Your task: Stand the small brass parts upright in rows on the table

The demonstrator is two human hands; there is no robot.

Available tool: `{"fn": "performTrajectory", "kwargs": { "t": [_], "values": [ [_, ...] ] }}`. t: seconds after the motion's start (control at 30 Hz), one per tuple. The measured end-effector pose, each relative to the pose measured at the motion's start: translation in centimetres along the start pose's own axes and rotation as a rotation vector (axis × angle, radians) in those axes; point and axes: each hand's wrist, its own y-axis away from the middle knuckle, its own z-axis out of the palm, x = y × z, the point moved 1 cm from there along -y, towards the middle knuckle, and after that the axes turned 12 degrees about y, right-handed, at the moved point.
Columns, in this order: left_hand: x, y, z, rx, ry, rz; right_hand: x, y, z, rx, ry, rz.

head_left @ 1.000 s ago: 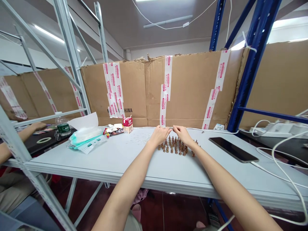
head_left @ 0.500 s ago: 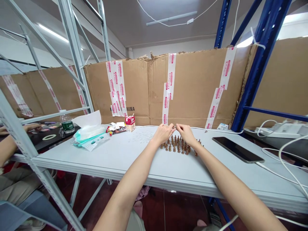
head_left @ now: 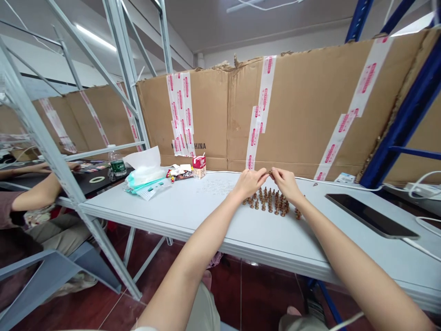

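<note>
A workshop or small assembly room: steel pallet racking (head_left: 403, 110), taped cardboard panels (head_left: 303, 110), and a white counter (head_left: 193, 216) carrying rows of small copper-coloured fasteners (head_left: 270, 202) — all under fluorescent ceiling lights (head_left: 95, 37).

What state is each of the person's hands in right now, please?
Left hand: closed, fingertips at the small copper-coloured stud; cannot tell whether it grips it.
Right hand: closed, pinching that stud between thumb and fingers.

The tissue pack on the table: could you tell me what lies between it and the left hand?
In the head view, a scatter of tiny pale specks lies on the table between the tissue pack and the left hand.
</note>
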Motion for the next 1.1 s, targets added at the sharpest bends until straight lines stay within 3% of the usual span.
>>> {"fn": "performTrajectory", "kwargs": {
  "t": [0.2,0.37,0.47,0.57,0.67,0.73,0.9,1.0,1.1],
  "values": [
    [-0.3,0.0,-0.1,0.032,0.152,-0.078,-0.2,0.0,0.2,-0.063,-0.035,-0.008],
    [-0.8,0.0,0.0,-0.014,0.396,-0.162,-0.3,-0.3,0.4,-0.172,-0.383,0.077],
    [-1.6,-0.4,0.4,-0.031,0.532,-0.197,0.1,-0.6,0.3,-0.222,-0.463,0.089],
    [-3.7,-0.6,0.8,0.028,0.581,-0.252,0.8,-0.8,0.2,-0.178,-0.416,0.101],
    [-7.1,-0.1,0.1,0.223,0.530,-0.387,1.5,-0.8,0.2,-0.116,-0.313,0.110],
    [-9.6,0.8,-1.0,0.315,0.483,-0.482,1.8,-0.8,0.3,-0.152,-0.214,0.088],
    [-13.8,3.1,-3.1,0.383,0.486,-0.615,1.7,-0.6,0.3,-0.277,-0.024,0.049],
    [-15.0,4.1,-3.5,0.447,0.379,-0.698,1.5,-0.6,0.0,-0.286,0.012,0.086],
    [-15.9,4.8,-3.4,0.434,0.266,-0.809,1.5,-0.6,-0.2,-0.264,0.006,0.096]
  ]
}}
